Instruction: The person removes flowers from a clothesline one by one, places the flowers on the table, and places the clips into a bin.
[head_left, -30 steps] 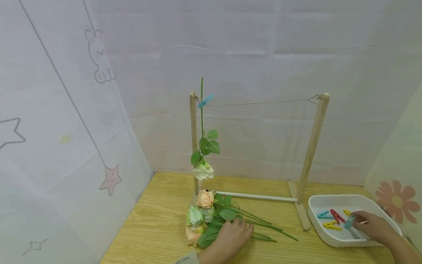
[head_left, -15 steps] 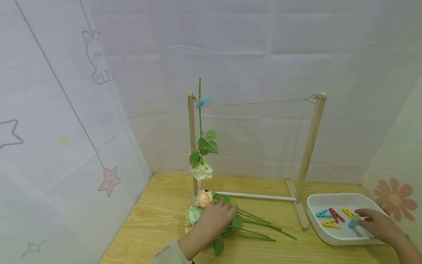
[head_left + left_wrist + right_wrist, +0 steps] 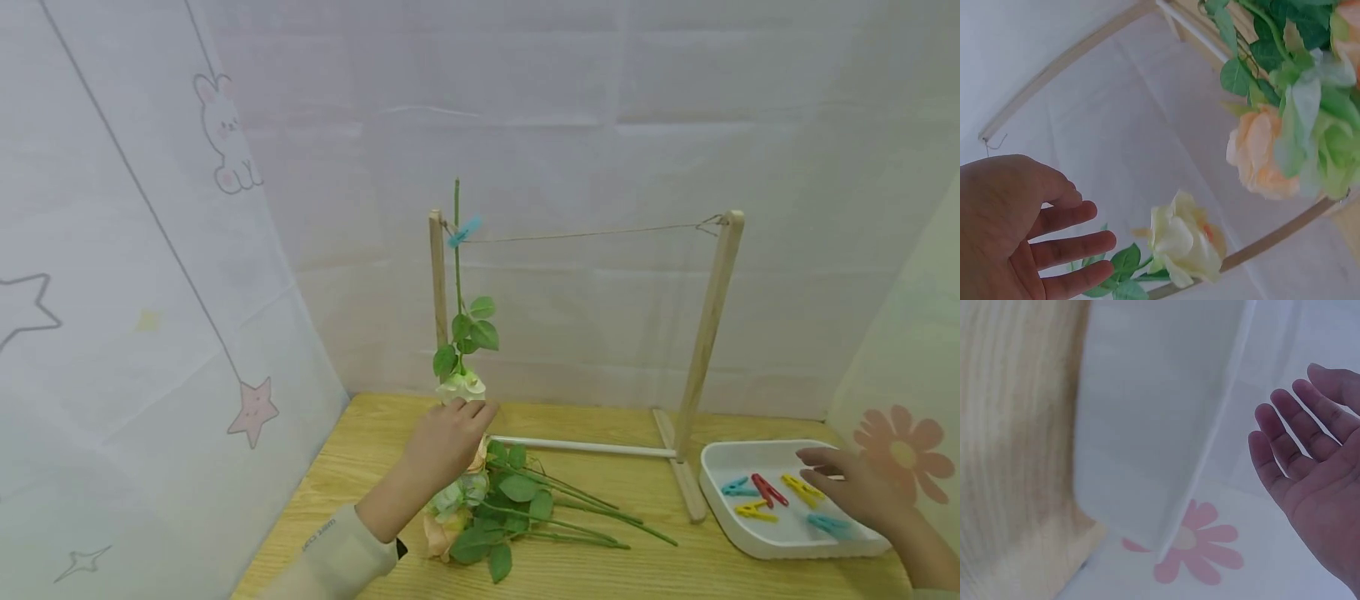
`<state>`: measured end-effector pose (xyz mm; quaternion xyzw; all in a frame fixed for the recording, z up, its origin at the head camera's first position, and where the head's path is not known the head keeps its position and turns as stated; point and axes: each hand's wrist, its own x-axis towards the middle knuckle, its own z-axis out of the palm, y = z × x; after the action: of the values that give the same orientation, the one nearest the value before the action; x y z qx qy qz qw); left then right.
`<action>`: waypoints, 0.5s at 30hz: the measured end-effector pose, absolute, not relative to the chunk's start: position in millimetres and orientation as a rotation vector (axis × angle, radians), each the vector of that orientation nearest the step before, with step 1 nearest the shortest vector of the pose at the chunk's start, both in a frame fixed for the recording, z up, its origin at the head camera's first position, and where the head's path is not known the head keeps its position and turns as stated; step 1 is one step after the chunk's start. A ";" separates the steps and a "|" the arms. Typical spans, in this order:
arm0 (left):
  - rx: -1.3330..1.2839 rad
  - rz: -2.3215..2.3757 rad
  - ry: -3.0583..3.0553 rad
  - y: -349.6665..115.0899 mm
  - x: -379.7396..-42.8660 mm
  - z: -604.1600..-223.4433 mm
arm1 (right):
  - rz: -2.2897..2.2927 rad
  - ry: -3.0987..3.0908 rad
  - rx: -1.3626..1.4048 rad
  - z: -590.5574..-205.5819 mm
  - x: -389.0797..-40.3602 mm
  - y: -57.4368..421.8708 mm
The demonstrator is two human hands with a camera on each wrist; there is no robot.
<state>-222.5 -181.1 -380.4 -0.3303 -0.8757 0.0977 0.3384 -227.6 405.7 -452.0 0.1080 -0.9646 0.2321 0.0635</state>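
Observation:
A white rose (image 3: pixel 462 386) hangs head down from the string (image 3: pixel 592 234), its stem held there by a blue clothespin (image 3: pixel 465 232). Just in front of that bloom is my left hand (image 3: pixel 442 437); in the left wrist view its fingers are spread, with nothing in them and the white rose beyond. Peach and pale green roses (image 3: pixel 448 497) lie in a pile on the table, stems pointing right, partly hidden by the left hand. My right hand (image 3: pixel 855 492) hovers over the white tray (image 3: pixel 757 546), fingers relaxed and holding nothing. A blue clothespin (image 3: pixel 828 525) lies below it.
Red (image 3: pixel 769 490) and yellow clothespins (image 3: pixel 756 512) lie in the tray along with another blue one (image 3: pixel 738 487). The string runs between two wooden posts (image 3: pixel 708 342), joined low down by a white rod (image 3: pixel 585 447). White cloth walls enclose the wooden table.
My left hand has risen from the rose pile toward the hanging white rose. The right hand has let go of a blue clothespin, which now lies in the tray.

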 end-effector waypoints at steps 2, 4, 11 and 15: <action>-0.848 0.249 -2.286 -184.3 -224.9 -375.8 | 0.688 -2.923 0.317 -444.8 -228.1 401.7; -0.836 0.247 -2.291 -187.2 -226.9 -371.1 | 0.667 -2.948 0.299 -436.8 -229.2 396.6; -0.779 0.268 -2.273 -194.9 -231.1 -354.2 | 0.639 -2.927 0.361 -409.2 -233.8 376.1; -0.766 0.231 -2.270 -198.2 -234.6 -346.1 | 0.671 -2.880 0.440 -393.2 -236.9 365.7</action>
<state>-234.6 -198.2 -346.1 -0.2972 -0.8802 0.0897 0.3591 -236.9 365.7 -393.2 0.1467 -0.9606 0.2237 0.0759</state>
